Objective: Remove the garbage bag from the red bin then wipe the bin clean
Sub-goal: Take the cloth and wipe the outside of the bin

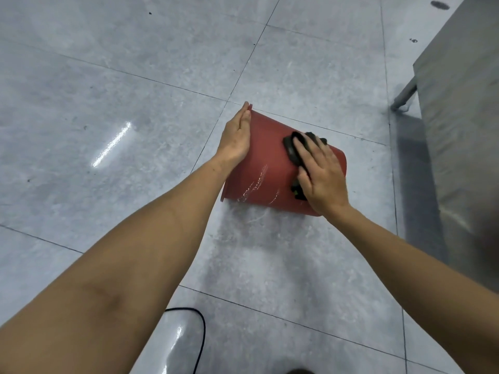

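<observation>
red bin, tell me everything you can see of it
The red bin looks like matte plastic, tapering from a wide lipped rim at left to a narrower base at right. It lies on its side on the grey tiled floor, wet streaks on its wall. The left hand steadies the rim; the right hand presses a dark cloth against it. No bag shows.

- Single head view, looking steeply down and forward over both forearms onto the tiled floor (pixel 108 76).
- Close range: the red bin (pixel 267 168) lies centre frame, the metal table (pixel 464 103) at far right.
</observation>
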The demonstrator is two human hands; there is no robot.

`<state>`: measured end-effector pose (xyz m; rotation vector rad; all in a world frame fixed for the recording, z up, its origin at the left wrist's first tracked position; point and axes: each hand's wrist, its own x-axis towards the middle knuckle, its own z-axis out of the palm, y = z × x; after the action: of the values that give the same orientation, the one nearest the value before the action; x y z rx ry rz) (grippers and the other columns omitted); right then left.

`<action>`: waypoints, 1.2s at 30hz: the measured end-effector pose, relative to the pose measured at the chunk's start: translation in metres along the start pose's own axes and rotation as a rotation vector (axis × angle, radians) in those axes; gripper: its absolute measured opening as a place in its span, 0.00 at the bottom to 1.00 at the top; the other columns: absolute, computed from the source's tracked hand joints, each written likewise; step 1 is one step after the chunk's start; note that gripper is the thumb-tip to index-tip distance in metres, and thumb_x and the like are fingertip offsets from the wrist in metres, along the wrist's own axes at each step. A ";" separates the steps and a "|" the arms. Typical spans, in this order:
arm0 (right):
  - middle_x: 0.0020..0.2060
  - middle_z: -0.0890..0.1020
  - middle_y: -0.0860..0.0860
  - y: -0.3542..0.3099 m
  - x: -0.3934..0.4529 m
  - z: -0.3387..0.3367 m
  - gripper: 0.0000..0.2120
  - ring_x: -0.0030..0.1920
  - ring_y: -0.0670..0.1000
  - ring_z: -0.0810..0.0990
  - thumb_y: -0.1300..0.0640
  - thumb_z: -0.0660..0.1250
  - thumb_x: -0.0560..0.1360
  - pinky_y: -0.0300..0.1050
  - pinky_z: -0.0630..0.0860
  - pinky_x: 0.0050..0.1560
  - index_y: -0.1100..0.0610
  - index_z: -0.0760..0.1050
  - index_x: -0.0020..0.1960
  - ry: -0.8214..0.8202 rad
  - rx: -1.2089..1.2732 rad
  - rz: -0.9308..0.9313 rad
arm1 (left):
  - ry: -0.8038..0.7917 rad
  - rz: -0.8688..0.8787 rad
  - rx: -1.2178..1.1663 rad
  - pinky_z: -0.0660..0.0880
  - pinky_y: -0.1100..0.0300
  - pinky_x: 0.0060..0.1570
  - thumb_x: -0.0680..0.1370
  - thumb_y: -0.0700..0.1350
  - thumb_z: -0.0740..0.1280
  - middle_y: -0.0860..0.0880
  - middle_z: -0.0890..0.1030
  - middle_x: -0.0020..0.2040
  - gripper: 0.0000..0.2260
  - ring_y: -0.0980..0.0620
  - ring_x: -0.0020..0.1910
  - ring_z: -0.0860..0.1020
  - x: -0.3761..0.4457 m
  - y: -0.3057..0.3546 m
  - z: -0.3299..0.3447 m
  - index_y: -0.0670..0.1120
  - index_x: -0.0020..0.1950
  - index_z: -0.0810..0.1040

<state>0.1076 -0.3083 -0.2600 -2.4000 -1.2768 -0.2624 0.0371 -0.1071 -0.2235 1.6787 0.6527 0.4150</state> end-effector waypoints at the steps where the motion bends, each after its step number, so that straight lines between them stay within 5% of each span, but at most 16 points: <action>1: 0.75 0.66 0.51 0.007 -0.002 -0.001 0.26 0.76 0.54 0.61 0.53 0.53 0.79 0.52 0.56 0.76 0.53 0.64 0.76 0.025 0.027 0.079 | -0.004 -0.001 -0.002 0.55 0.76 0.62 0.85 0.48 0.51 0.51 0.65 0.76 0.20 0.57 0.75 0.62 0.001 0.001 0.000 0.45 0.77 0.62; 4: 0.70 0.74 0.50 0.020 0.023 -0.005 0.24 0.69 0.55 0.71 0.49 0.52 0.77 0.51 0.66 0.68 0.48 0.72 0.70 0.050 0.121 0.410 | -0.010 -0.008 -0.012 0.55 0.75 0.64 0.85 0.48 0.51 0.51 0.65 0.76 0.20 0.57 0.76 0.62 0.004 0.002 0.000 0.44 0.77 0.63; 8: 0.57 0.82 0.49 0.014 0.084 -0.011 0.18 0.56 0.57 0.77 0.46 0.52 0.76 0.48 0.67 0.51 0.44 0.80 0.53 -0.232 0.203 0.686 | -0.005 -0.006 -0.011 0.55 0.79 0.59 0.85 0.47 0.51 0.51 0.66 0.76 0.20 0.57 0.75 0.62 0.004 0.000 0.000 0.45 0.77 0.64; 11: 0.54 0.82 0.48 -0.004 0.102 -0.003 0.15 0.51 0.54 0.76 0.46 0.52 0.77 0.47 0.64 0.48 0.43 0.78 0.49 -0.272 0.217 0.603 | -0.012 -0.005 0.001 0.56 0.75 0.63 0.85 0.48 0.51 0.52 0.67 0.76 0.20 0.57 0.75 0.62 0.006 -0.002 -0.001 0.45 0.76 0.64; 13: 0.53 0.83 0.47 -0.020 0.103 0.002 0.17 0.54 0.55 0.78 0.46 0.52 0.77 0.48 0.67 0.49 0.44 0.78 0.55 -0.198 0.263 0.470 | -0.007 -0.012 0.008 0.57 0.72 0.67 0.85 0.47 0.51 0.52 0.68 0.75 0.20 0.57 0.75 0.63 0.010 0.000 -0.002 0.45 0.76 0.64; 16: 0.69 0.74 0.50 -0.032 0.082 0.005 0.26 0.69 0.55 0.71 0.50 0.52 0.76 0.52 0.67 0.66 0.49 0.70 0.72 -0.153 0.223 0.171 | -0.008 -0.026 0.018 0.59 0.66 0.71 0.85 0.47 0.51 0.51 0.69 0.75 0.20 0.56 0.74 0.65 0.013 0.004 -0.001 0.44 0.76 0.65; 20: 0.77 0.62 0.49 -0.013 0.037 -0.002 0.27 0.78 0.52 0.57 0.53 0.55 0.78 0.52 0.57 0.76 0.50 0.60 0.78 -0.153 0.089 -0.071 | -0.047 -0.040 0.030 0.58 0.65 0.71 0.85 0.49 0.51 0.51 0.66 0.76 0.20 0.55 0.75 0.64 0.012 0.009 -0.003 0.45 0.77 0.64; 25: 0.76 0.64 0.50 0.017 0.009 -0.013 0.26 0.76 0.53 0.61 0.52 0.54 0.78 0.52 0.57 0.75 0.50 0.62 0.77 -0.086 0.114 0.134 | -0.142 -0.002 0.004 0.53 0.67 0.68 0.84 0.56 0.50 0.54 0.59 0.79 0.24 0.57 0.77 0.57 -0.004 0.009 -0.003 0.52 0.79 0.55; 33: 0.69 0.74 0.51 0.027 0.052 -0.023 0.21 0.67 0.57 0.72 0.53 0.54 0.80 0.55 0.69 0.66 0.51 0.71 0.71 -0.120 0.200 0.475 | -0.217 0.123 0.030 0.55 0.79 0.63 0.84 0.56 0.50 0.70 0.55 0.72 0.22 0.77 0.66 0.59 -0.053 -0.029 -0.006 0.66 0.77 0.48; 36: 0.60 0.79 0.50 0.018 0.059 -0.020 0.19 0.60 0.57 0.76 0.51 0.52 0.79 0.53 0.70 0.60 0.47 0.76 0.64 -0.135 0.221 0.502 | -0.152 0.114 0.019 0.56 0.81 0.61 0.84 0.54 0.50 0.64 0.57 0.76 0.22 0.73 0.67 0.58 -0.050 -0.029 -0.005 0.64 0.77 0.51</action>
<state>0.1566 -0.2818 -0.2263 -2.4735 -0.6699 0.1804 -0.0108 -0.1313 -0.2470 1.7520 0.4523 0.3584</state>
